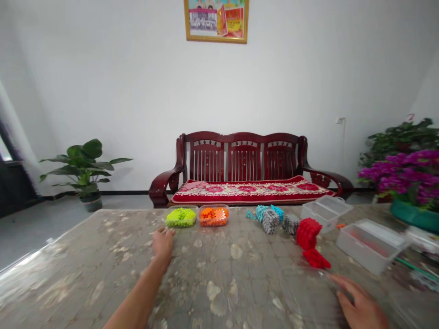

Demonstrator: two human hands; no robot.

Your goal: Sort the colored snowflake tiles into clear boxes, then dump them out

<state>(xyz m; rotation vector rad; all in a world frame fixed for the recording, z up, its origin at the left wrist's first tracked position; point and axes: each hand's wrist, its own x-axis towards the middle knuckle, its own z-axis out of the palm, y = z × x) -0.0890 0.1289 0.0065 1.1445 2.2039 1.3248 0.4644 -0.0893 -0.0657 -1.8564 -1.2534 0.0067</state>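
Head view. My left hand [162, 243] lies on the table [103, 256], fingers loosely spread, holding nothing; its fingertips are just near of the tub of yellow-green pieces [180, 217]. The tub of orange pieces [213, 216] sits touching that tub's right side. My right hand [360, 305] is at the near right, blurred, fingers spread, empty. The nearest thing to it is the red block cluster [310, 242], farther off to its left. Empty clear boxes [368, 242] stand further right.

No text can be read anywhere: the framed poster [216, 20] on the wall carries print, but it is too small and blurred to make out any word or number.
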